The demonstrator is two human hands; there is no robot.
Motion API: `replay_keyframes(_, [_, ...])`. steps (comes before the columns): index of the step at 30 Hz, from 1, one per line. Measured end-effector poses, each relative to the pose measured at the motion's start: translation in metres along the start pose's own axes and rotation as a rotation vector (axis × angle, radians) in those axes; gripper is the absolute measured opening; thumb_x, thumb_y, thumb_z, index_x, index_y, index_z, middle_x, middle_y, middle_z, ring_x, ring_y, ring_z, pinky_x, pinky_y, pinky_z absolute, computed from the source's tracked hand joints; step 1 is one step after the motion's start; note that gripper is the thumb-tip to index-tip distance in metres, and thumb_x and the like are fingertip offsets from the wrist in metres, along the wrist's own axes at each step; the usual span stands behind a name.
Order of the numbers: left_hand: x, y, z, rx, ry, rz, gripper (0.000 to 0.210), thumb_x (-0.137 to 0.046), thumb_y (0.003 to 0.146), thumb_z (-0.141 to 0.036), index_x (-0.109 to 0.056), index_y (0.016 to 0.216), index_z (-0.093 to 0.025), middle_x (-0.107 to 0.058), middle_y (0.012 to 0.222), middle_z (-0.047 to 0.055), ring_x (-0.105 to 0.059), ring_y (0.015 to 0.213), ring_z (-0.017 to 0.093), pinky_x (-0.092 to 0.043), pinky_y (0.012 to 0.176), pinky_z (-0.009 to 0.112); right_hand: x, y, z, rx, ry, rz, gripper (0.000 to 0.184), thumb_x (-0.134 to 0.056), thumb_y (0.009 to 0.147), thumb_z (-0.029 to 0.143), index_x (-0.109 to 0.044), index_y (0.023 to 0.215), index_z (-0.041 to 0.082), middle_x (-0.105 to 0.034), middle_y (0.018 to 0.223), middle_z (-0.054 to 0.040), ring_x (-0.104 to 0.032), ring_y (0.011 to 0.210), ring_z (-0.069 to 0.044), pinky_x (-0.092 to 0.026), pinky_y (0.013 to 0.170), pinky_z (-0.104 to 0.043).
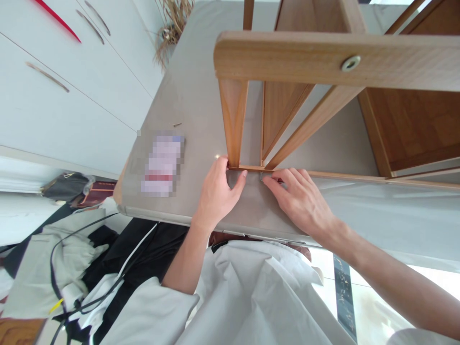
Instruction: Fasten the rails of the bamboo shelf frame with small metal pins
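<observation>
A wooden frame point(283, 55) with a broad top bar, slanting slats and a thin lower rail point(323, 175) stands on the grey-covered table point(201, 100). My left hand point(219, 191) is curled round the left end of the lower rail, thumb at the front edge by the foot of a slat point(234, 124). Just to the right, my right hand point(304, 199) has its thumb and fingers pinched together against the same rail. A small, thin, shiny bit shows at its fingertips, but the fingers hide most of it.
A metal fitting point(350, 63) is set in the top bar. To the left lie a blurred-out flat object point(163, 165) and a small screw-like piece point(177, 125). White cabinets point(72, 96) stand beyond the table's left edge. Below are clothes point(68, 254) and cables. Dried stalks point(172, 24) stand behind.
</observation>
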State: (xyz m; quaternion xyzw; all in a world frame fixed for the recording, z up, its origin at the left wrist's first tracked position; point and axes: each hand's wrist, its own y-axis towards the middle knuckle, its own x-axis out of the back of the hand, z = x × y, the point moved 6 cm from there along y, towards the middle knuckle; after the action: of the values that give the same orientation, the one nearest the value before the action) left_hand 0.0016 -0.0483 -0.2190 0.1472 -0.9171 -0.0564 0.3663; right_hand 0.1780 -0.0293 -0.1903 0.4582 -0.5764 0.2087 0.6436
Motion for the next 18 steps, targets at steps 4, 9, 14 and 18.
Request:
replay_keyframes(4, [-0.0002,-0.0004,0.0011,-0.004,0.009,0.0,0.025,-0.065,0.096,-0.032,-0.055,0.118,-0.024,-0.07,0.113,0.007,-0.069,0.107,0.025,-0.055,0.099,0.044,-0.0016,-0.0013,0.0006,-0.012,-0.016,0.004,0.024,-0.046,0.1,0.003,-0.066,0.109,0.013,-0.067,0.098,-0.0097,-0.054,0.086,-0.021,-0.04,0.078,-0.033])
replay_keyframes(9, [-0.0008,-0.0007,0.0019,-0.002,0.01,0.008,0.026,-0.065,0.096,-0.033,-0.056,0.119,-0.023,-0.07,0.111,0.007,-0.068,0.107,0.024,-0.054,0.099,0.043,-0.0027,-0.0013,0.0001,-0.025,-0.009,0.004,0.025,-0.046,0.1,0.002,-0.067,0.108,0.013,-0.067,0.098,-0.0095,-0.053,0.087,-0.021,-0.039,0.077,-0.033])
replay_keyframes(14, [-0.0008,-0.0016,0.0007,-0.009,0.007,0.008,0.026,-0.064,0.097,-0.033,-0.055,0.12,-0.023,-0.071,0.113,0.007,-0.068,0.106,0.024,-0.054,0.098,0.041,-0.0041,0.0,0.0002,-0.036,-0.007,0.014,0.025,-0.046,0.099,0.002,-0.068,0.104,0.014,-0.065,0.097,-0.0097,-0.05,0.086,-0.022,-0.038,0.076,-0.034])
replay_keyframes(18, [-0.0006,-0.0022,0.0006,-0.015,0.013,0.002,0.026,-0.063,0.098,-0.033,-0.054,0.12,-0.024,-0.07,0.113,0.006,-0.068,0.107,0.024,-0.054,0.098,0.041,-0.0044,0.0024,0.0001,-0.05,-0.019,0.026,0.028,-0.045,0.097,0.0,-0.067,0.103,0.016,-0.063,0.098,-0.0094,-0.049,0.087,-0.022,-0.037,0.076,-0.034])
